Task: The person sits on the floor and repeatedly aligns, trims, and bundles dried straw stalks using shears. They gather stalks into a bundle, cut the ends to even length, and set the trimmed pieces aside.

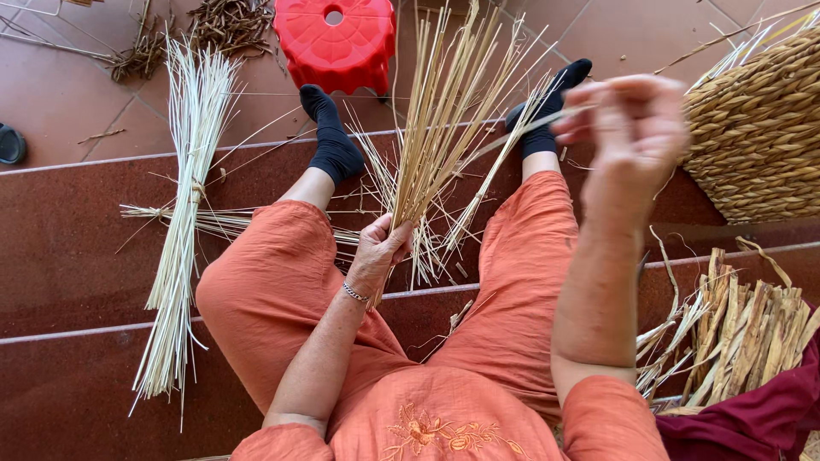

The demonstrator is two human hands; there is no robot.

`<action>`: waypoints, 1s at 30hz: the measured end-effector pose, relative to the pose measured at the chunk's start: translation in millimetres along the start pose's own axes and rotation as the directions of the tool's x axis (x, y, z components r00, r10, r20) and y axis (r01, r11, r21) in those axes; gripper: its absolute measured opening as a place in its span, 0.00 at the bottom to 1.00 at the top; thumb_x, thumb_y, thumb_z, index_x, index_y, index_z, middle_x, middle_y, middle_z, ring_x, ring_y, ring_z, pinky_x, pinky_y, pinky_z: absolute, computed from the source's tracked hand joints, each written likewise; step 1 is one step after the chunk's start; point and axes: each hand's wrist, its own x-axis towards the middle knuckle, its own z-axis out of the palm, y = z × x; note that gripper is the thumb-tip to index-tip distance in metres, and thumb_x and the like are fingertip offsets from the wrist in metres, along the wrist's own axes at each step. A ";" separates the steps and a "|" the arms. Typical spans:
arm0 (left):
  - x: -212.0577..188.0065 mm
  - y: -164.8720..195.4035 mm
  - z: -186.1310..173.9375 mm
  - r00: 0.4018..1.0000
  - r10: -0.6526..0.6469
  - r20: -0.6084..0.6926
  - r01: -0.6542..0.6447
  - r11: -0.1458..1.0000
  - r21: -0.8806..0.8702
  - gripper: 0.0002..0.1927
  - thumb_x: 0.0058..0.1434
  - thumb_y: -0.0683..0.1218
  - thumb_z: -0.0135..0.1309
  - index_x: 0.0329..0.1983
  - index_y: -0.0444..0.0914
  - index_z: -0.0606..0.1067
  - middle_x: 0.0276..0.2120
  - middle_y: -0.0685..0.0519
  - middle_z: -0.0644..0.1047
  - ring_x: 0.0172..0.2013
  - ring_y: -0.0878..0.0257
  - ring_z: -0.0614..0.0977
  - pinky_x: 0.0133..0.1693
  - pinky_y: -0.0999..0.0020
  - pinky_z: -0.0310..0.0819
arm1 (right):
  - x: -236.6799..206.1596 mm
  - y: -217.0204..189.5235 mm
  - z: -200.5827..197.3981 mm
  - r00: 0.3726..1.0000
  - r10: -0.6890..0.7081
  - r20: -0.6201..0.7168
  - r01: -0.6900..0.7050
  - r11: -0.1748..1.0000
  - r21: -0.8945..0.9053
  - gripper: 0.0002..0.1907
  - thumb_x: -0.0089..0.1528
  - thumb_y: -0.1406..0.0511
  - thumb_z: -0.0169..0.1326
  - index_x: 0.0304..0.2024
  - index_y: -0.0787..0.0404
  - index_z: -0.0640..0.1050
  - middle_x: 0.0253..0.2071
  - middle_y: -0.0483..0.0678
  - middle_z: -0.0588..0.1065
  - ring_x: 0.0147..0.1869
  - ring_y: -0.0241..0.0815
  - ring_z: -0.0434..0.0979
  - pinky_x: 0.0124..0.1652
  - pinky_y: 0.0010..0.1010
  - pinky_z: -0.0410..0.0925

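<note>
I sit on red-brown steps in orange trousers and black socks. My left hand (382, 249) grips the lower end of a fanned bunch of pale straw stalks (444, 111), held upright between my knees. My right hand (628, 119) is raised higher on the right, blurred, its fingers pinched on a single straw stalk (512, 130) that runs back to the bunch. Loose stalks (427, 248) hang below my left hand.
A long tied bundle of straw (184, 222) lies across the steps at left. A red plastic stool (336, 38) stands on the tiled floor ahead. A woven basket (760, 128) sits at right, with dried husk strips (743, 333) below it. Dark scraps (226, 24) litter the floor.
</note>
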 end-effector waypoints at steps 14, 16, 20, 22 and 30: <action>8.5 0.1 -4.1 0.998 -0.035 -0.047 0.032 0.997 -0.073 0.07 0.70 0.47 0.55 0.44 0.38 0.75 0.23 0.60 0.73 0.18 0.76 0.67 0.19 0.82 0.57 | 11.5 99.9 -59.9 0.962 0.007 -0.273 -0.023 0.998 -0.053 0.08 0.75 0.77 0.50 0.55 0.64 0.74 0.40 0.48 0.76 0.35 0.35 0.77 0.29 0.25 0.74; 9.0 1.5 -4.3 0.997 -0.045 -0.055 0.041 0.997 -0.072 0.07 0.70 0.47 0.55 0.44 0.38 0.75 0.24 0.60 0.73 0.18 0.76 0.67 0.19 0.82 0.57 | 1.4 129.9 -26.6 0.989 0.071 -0.131 -0.070 0.997 0.009 0.08 0.74 0.76 0.48 0.53 0.62 0.73 0.37 0.47 0.75 0.34 0.33 0.76 0.29 0.22 0.73; 10.7 3.2 -7.1 0.996 -0.049 -0.071 0.044 0.997 -0.069 0.07 0.70 0.47 0.55 0.43 0.38 0.75 0.25 0.59 0.74 0.19 0.76 0.68 0.20 0.82 0.59 | -16.3 178.2 29.1 0.964 0.266 -0.022 -0.267 0.963 -0.042 0.08 0.71 0.75 0.51 0.52 0.65 0.75 0.35 0.50 0.79 0.30 0.33 0.79 0.26 0.23 0.74; 13.0 2.8 -9.0 0.997 -0.033 -0.069 0.029 0.998 -0.062 0.07 0.70 0.46 0.55 0.43 0.37 0.75 0.25 0.59 0.73 0.19 0.76 0.68 0.20 0.81 0.59 | -22.9 186.5 46.2 0.921 0.383 0.069 -0.375 0.921 -0.110 0.12 0.68 0.74 0.53 0.55 0.66 0.73 0.35 0.50 0.79 0.28 0.32 0.77 0.26 0.21 0.73; 16.1 -6.6 -9.8 0.999 0.032 -0.027 -0.032 0.999 -0.013 0.10 0.72 0.46 0.55 0.47 0.33 0.78 0.25 0.60 0.72 0.21 0.76 0.66 0.22 0.81 0.58 | -34.8 152.8 42.3 0.884 0.379 0.275 -0.411 0.909 0.066 0.11 0.74 0.63 0.49 0.53 0.64 0.76 0.39 0.46 0.81 0.37 0.30 0.79 0.37 0.17 0.73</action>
